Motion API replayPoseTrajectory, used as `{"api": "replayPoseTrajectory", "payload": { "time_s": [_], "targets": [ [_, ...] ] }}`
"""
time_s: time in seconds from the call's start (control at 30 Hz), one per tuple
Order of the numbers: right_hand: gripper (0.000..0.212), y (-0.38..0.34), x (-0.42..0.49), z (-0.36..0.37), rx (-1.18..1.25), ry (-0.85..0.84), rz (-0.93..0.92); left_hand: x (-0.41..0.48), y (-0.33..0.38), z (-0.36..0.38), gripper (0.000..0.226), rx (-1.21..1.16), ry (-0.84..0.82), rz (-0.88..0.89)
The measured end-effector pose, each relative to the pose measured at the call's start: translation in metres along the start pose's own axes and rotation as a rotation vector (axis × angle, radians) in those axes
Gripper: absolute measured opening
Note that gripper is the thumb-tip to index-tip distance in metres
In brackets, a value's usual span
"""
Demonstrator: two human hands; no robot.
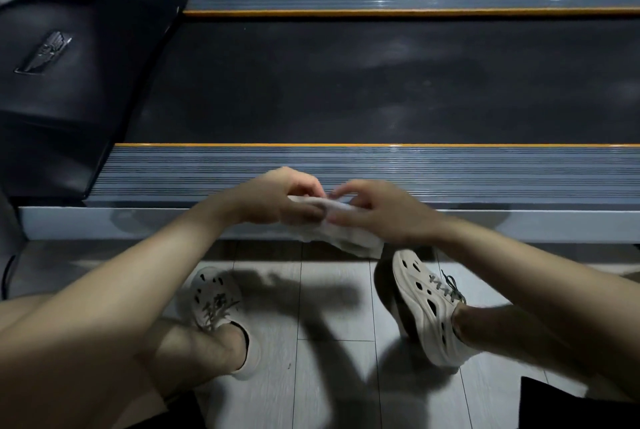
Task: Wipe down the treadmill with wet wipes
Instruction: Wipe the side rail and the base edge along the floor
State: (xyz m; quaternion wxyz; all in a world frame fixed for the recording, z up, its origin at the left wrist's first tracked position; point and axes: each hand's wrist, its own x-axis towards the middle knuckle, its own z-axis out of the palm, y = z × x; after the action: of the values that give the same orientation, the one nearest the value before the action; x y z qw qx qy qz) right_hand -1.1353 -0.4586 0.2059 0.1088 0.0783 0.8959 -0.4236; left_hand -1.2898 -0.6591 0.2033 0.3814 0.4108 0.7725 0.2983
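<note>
Grey floor tiles (322, 376) sit below; the treadmill's near side rail (485, 172) runs 9 to 3 o'clock, just at 12 from my hands. My left hand (277, 200) and right hand (377, 214) both pinch the wet wipe (353, 241), fingers curled, equally near the rail.

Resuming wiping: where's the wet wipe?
The wet wipe is lower centre in head view, held by left hand and right hand before the treadmill's near rail.
</note>
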Motion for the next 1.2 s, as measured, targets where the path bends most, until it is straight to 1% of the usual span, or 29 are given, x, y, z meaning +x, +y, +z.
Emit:
{"api": "replayPoseTrajectory", "payload": {
  "time_s": [0.03, 0.07, 0.13, 0.17, 0.27, 0.3, 0.37, 0.4, 0.43, 0.47, 0.53, 0.57, 0.6, 0.63, 0.67, 0.7, 0.73, 0.8, 0.83, 0.87, 0.9, 0.93, 0.97, 1.03, 1.1, 1.17, 1.2],
  "targets": [
    [0.031, -0.004, 0.001, 0.012, -0.084, -0.008, -0.009, 0.000, -0.002, 0.004, 0.023, 0.063, 0.008, 0.020],
    [0.024, -0.007, 0.004, 0.024, -0.103, 0.002, 0.029, 0.000, -0.005, 0.007, 0.029, 0.101, 0.022, 0.009],
    [0.019, -0.007, 0.009, 0.051, -0.049, 0.049, 0.175, -0.002, -0.019, 0.007, 0.038, 0.188, 0.065, -0.064],
    [0.019, -0.003, 0.008, 0.065, -0.040, 0.079, 0.230, -0.003, -0.029, 0.006, 0.037, 0.274, 0.075, -0.103],
    [0.022, 0.017, -0.014, 0.098, 0.018, 0.176, 0.351, -0.002, -0.043, 0.003, 0.037, 0.707, 0.030, -0.175],
    [0.023, 0.024, -0.023, 0.097, 0.071, 0.238, 0.403, 0.000, -0.042, 0.004, 0.039, 0.776, 0.009, -0.176],
    [0.020, 0.039, -0.035, 0.080, 0.130, 0.412, 0.527, 0.007, -0.033, 0.007, 0.042, 0.767, 0.006, -0.172],
    [0.019, 0.048, -0.036, 0.065, 0.098, 0.529, 0.557, 0.012, -0.028, 0.008, 0.042, 0.756, 0.038, -0.156],
    [0.024, 0.056, -0.034, 0.047, 0.026, 0.666, 0.551, 0.018, -0.022, 0.010, 0.043, 0.751, 0.077, -0.139],
    [0.032, 0.063, -0.032, 0.028, -0.060, 0.808, 0.510, 0.024, -0.016, 0.011, 0.043, 0.747, 0.111, -0.130],
    [0.049, 0.079, -0.028, -0.008, -0.203, 1.036, 0.394, 0.030, -0.009, 0.014, 0.045, 0.740, 0.151, -0.133],
    [0.054, 0.092, -0.026, -0.020, -0.250, 1.108, 0.356, 0.030, -0.009, 0.017, 0.047, 0.747, 0.157, -0.141],
    [0.056, 0.108, -0.022, -0.025, -0.288, 1.143, 0.342, 0.029, -0.010, 0.019, 0.048, 0.761, 0.150, -0.151],
    [0.055, 0.123, -0.018, -0.021, -0.298, 1.146, 0.332, 0.027, -0.012, 0.022, 0.049, 0.768, 0.142, -0.163],
    [0.048, 0.132, -0.010, -0.005, -0.283, 1.110, 0.316, 0.024, -0.015, 0.023, 0.050, 0.764, 0.135, -0.174],
    [0.040, 0.134, 0.000, 0.018, -0.296, 1.021, 0.274, 0.022, -0.017, 0.025, 0.050, 0.753, 0.124, -0.183],
    [0.041, 0.126, 0.015, 0.049, -0.335, 0.918, 0.188, 0.021, -0.019, 0.026, 0.050, 0.747, 0.103, -0.196],
    [0.055, 0.089, 0.044, 0.106, -0.387, 0.611, -0.078, 0.019, -0.022, 0.028, 0.051, 0.781, 0.079, -0.223],
    [0.059, 0.071, 0.053, 0.122, -0.391, 0.474, -0.168, 0.018, -0.025, 0.027, 0.050, 0.815, 0.088, -0.230],
    [0.058, 0.060, 0.056, 0.123, -0.382, 0.386, -0.225, 0.019, -0.027, 0.026, 0.045, 0.836, 0.093, -0.236],
    [0.056, 0.060, 0.054, 0.116, -0.387, 0.368, -0.250, 0.019, -0.027, 0.024, 0.040, 0.847, 0.081, -0.233],
    [0.061, 0.078, 0.044, 0.100, -0.405, 0.393, -0.215, 0.020, -0.025, 0.024, 0.036, 0.846, 0.058, -0.228],
    [0.067, 0.102, 0.025, 0.081, -0.426, 0.441, -0.125, 0.021, -0.022, 0.023, 0.034, 0.841, 0.030, -0.235],
    [0.069, 0.156, -0.027, 0.036, -0.377, 0.610, 0.149, 0.025, -0.013, 0.025, 0.031, 0.873, 0.007, -0.251],
    [0.075, 0.195, -0.087, -0.009, -0.218, 0.758, 0.465, 0.031, -0.004, 0.026, 0.033, 0.923, 0.002, -0.261],
    [0.071, 0.222, -0.134, -0.040, 0.008, 0.910, 0.773, 0.037, 0.008, 0.031, 0.035, 0.969, -0.023, -0.235],
    [0.068, 0.227, -0.150, -0.048, 0.122, 0.990, 0.879, 0.041, 0.016, 0.033, 0.037, 0.992, -0.024, -0.207]
  ]
}}
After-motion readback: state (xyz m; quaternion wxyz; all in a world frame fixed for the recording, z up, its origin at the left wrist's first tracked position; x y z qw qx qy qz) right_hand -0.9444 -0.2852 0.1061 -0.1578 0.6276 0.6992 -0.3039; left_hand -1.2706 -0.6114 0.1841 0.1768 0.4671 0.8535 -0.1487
